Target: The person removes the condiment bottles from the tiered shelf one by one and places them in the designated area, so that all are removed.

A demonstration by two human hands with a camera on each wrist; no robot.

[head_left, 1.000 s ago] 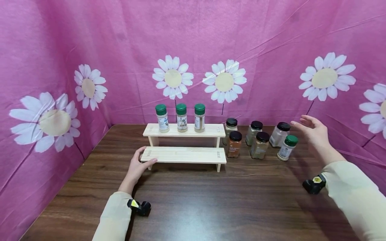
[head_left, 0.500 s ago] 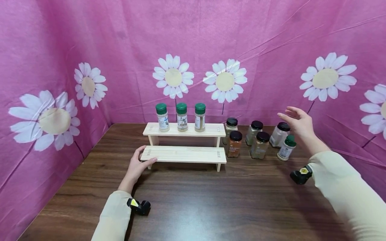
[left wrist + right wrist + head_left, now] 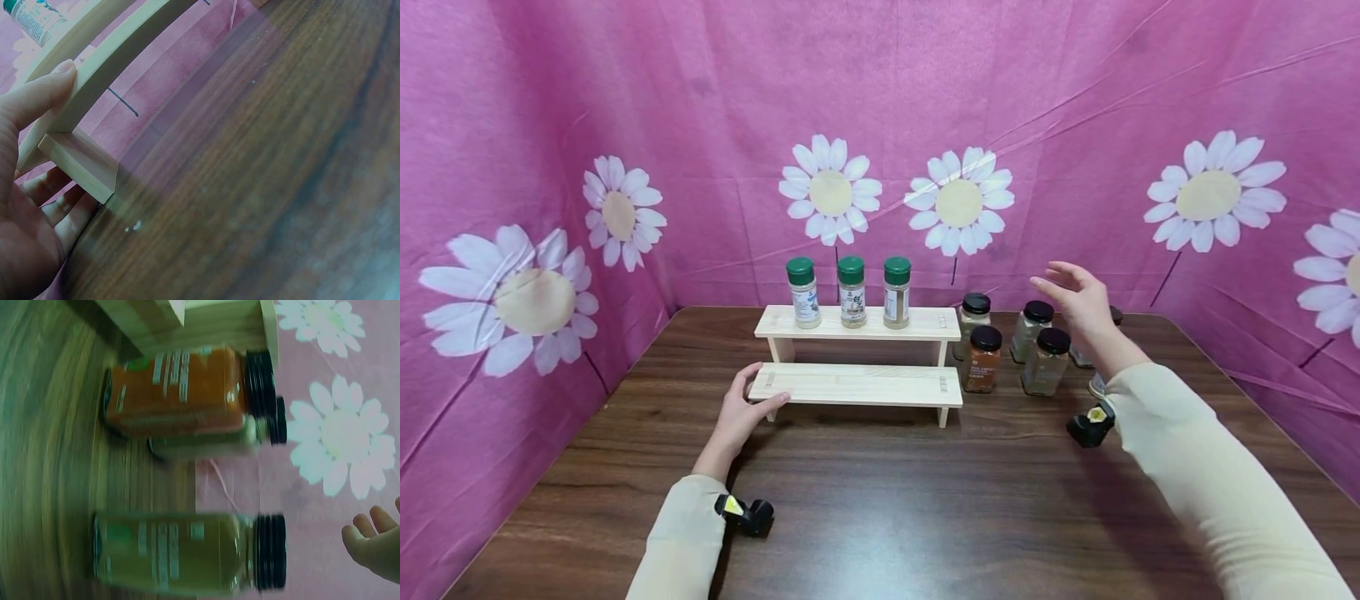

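My left hand (image 3: 739, 423) holds the left end of a two-step wooden spice rack (image 3: 857, 385). In the left wrist view its thumb (image 3: 47, 94) lies on the lower board and the fingers reach behind the leg. My right hand (image 3: 1078, 307) is raised over the jars at the right, fingers loosely bent, nothing held. Beneath and near it are a black-lidded jar (image 3: 1030, 337) and a jar of tan spice (image 3: 1045, 371). A jar of orange-red spice (image 3: 982, 367) stands closer to the rack, with another black-lidded jar (image 3: 975, 312) behind it.
Green-capped spice bottles (image 3: 852, 300) stand in a row on the rack's upper step. A black-lidded jar (image 3: 1081, 354) and a smaller bottle (image 3: 1097, 385) are mostly hidden behind my right hand and wrist. A pink flowered cloth (image 3: 1045, 125) hangs behind the brown wooden table (image 3: 880, 517).
My right hand has moved left, from beside the rightmost jars to above the middle ones, and now covers the green-capped bottle there. The left hand stays on the rack.
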